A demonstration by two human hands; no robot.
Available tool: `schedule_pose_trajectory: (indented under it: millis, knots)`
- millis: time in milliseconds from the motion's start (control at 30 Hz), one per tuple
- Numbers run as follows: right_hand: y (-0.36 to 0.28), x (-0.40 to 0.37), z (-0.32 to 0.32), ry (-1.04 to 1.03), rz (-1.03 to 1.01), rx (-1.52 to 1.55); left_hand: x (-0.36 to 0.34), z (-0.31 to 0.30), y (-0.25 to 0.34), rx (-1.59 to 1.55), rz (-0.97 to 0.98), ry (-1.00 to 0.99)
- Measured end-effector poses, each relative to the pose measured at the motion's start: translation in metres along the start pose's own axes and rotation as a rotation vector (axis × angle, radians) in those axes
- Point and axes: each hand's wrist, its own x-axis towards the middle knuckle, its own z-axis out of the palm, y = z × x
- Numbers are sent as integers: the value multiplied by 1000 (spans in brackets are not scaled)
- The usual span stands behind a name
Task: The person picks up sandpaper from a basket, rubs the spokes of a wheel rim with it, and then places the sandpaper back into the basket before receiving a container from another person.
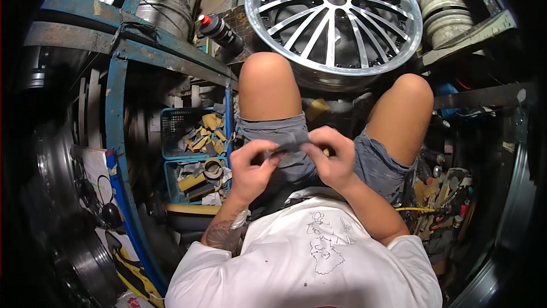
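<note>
Over my lap, my left hand point(252, 166) and my right hand point(333, 157) pinch a small dark grey piece of sandpaper point(293, 139) between thumbs and fingers. It looks thin and flexible, and its edges are partly blurred. Both hands are closed on it, one at each end, above the grey shorts point(273, 128). Beyond my knees lies a large multi-spoke alloy wheel point(330, 37), with bright machined spoke faces and dark gaps. Neither hand touches the wheel.
Two blue baskets point(163, 137) at the left hold sanding scraps and a tape roll point(213, 169). A dark bottle with a red cap point(221, 31) is left of the wheel. Blue metal racks point(117, 103) stand close on the left. Stacked rims point(444, 11) are at the upper right.
</note>
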Motion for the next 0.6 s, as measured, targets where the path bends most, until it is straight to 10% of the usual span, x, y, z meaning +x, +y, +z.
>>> schedule_pose_trajectory:
  millis: [100,367,600]
  knots:
    - [5,9,-13,-160,-589,-250,11,-22,5,307,631,75]
    - [11,5,-15,-229,-561,-340,9,-39,-10,531,797,48]
    - [29,-2,-11,-508,433,-793,-2,-139,-112,-139,-575,20]
